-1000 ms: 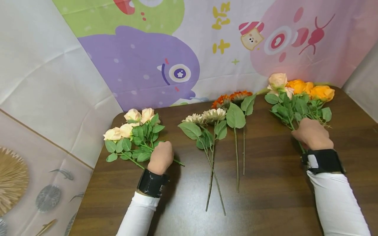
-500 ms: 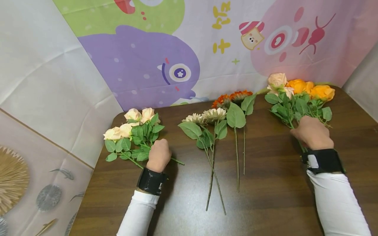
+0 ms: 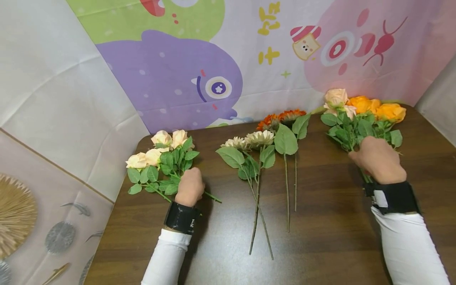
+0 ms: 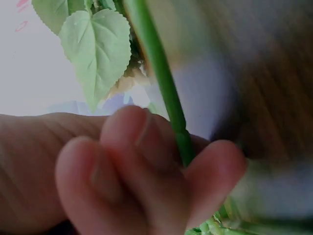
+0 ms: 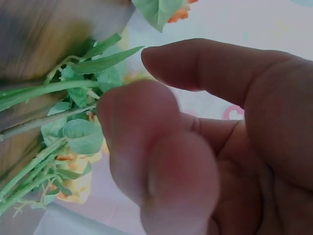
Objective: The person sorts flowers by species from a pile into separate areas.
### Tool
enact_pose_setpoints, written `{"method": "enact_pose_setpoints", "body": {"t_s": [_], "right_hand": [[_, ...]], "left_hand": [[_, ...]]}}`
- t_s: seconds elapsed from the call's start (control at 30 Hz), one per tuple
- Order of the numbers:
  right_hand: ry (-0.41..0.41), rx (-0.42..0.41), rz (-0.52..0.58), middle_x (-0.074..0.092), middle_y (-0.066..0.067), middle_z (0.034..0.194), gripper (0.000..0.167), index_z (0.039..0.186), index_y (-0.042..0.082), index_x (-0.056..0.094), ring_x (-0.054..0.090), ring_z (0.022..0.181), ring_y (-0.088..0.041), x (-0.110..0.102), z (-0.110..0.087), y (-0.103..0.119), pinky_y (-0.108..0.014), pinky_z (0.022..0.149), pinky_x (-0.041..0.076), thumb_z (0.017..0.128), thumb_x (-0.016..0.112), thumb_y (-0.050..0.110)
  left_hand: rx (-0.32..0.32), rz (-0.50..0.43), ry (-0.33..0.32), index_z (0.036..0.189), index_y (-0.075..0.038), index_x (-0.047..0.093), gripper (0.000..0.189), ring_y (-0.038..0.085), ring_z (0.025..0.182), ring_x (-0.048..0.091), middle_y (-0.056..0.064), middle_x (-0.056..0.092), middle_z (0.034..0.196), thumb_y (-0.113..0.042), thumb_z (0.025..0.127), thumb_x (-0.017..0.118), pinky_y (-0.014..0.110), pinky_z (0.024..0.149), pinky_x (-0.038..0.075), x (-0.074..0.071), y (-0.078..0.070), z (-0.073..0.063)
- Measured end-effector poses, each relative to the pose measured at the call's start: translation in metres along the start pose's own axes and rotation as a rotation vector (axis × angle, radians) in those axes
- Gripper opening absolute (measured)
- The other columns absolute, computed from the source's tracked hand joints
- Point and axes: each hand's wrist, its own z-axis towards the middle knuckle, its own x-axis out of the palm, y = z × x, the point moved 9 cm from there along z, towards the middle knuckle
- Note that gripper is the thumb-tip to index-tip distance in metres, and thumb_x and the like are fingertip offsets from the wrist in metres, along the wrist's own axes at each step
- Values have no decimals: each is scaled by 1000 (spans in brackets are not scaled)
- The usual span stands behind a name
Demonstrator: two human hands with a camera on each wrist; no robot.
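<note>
In the head view my left hand is curled over the stems of the pale peach roses at the table's left. The left wrist view has a green rose stem running in between my curled fingers. At the right, my right hand is over the stems of a peach and orange rose bunch. In the right wrist view its thumb stands apart from the bent fingers, and the stems lie beyond the fingertips; none shows in its grip. The palm side is partly hidden in the head view.
Between the hands lie cream daisy-like flowers with crossed stems. Beside them are orange-red flowers with large leaves. All rest on a dark wooden table. A printed cartoon cloth hangs along the back edge.
My left hand has shifted slightly up and left over the rose stems. My right hand has edged up toward the blooms. The middle flowers lie as before.
</note>
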Motion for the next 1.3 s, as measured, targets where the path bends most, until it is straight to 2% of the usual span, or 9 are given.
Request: {"method": "enact_pose_setpoints", "body": {"t_s": [0.13, 0.3, 0.5, 0.63, 0.73, 0.87, 0.97, 1.13, 1.3], "right_hand": [[32, -3, 2, 53, -10, 61, 40, 67, 1, 61, 54, 58, -27, 2, -1, 3, -37, 48, 41, 96, 57, 27], [55, -20, 18, 52, -6, 55, 43, 64, 2, 60, 53, 53, -24, 2, -3, 7, -35, 47, 41, 97, 57, 28], [35, -53, 28, 49, -4, 53, 44, 60, 4, 58, 50, 51, -22, -4, -6, 16, -34, 46, 38, 97, 55, 29], [-32, -109, 40, 43, -1, 53, 44, 58, 7, 55, 46, 51, -21, -12, -11, 30, -33, 46, 35, 96, 56, 28], [-112, -226, 68, 49, -2, 58, 36, 66, 4, 60, 48, 54, -20, -18, -17, 56, -33, 49, 35, 95, 59, 25], [-192, -423, 153, 66, -5, 72, 20, 88, 1, 71, 57, 62, -18, -18, -35, 105, -34, 57, 44, 94, 63, 18], [-190, -558, 258, 70, -2, 77, 11, 95, 5, 73, 61, 67, -13, -9, -54, 140, -31, 61, 48, 93, 66, 13], [38, -696, 502, 68, 3, 79, 11, 104, 10, 72, 60, 58, -11, 22, -80, 186, -27, 54, 50, 95, 67, 14], [298, -694, 699, 69, -4, 86, 27, 120, 6, 67, 63, 59, -22, 52, -96, 210, -32, 49, 52, 98, 65, 21]], "left_hand": [[-11, 17, 8, 87, 7, 69, 15, 36, 63, 67, 25, 67, 78, 5, 92, 56, 40, 49, 53, -1, 3, -2], [24, 72, -127, 88, 8, 69, 16, 45, 78, 68, 30, 68, 88, 7, 92, 54, 51, 60, 56, -24, -2, -13], [-1, 64, -230, 64, -4, 56, 33, 39, 61, 64, 23, 61, 69, 6, 95, 52, 41, 49, 48, -56, -7, -27], [-4, 5, -326, 64, -7, 48, 32, 37, 57, 60, 16, 52, 63, 2, 95, 51, 39, 47, 43, -76, -14, -39], [113, -71, -480, 70, -3, 49, 24, 35, 53, 58, 15, 50, 59, 3, 93, 49, 41, 46, 43, -91, -32, -54], [396, -208, -697, 85, 6, 62, 12, 28, 47, 55, 17, 60, 62, 6, 92, 53, 40, 44, 44, -104, -66, -77], [579, -328, -773, 97, 7, 66, 9, 19, 47, 53, 14, 65, 68, 6, 94, 58, 32, 45, 43, -105, -86, -92], [784, -569, -707, 102, 5, 60, 9, 13, 49, 56, 12, 68, 74, 6, 93, 62, 19, 47, 45, -94, -111, -108], [870, -795, -539, 101, 2, 49, 13, 13, 50, 60, 16, 73, 83, 7, 95, 60, 17, 48, 48, -80, -129, -119]]}}
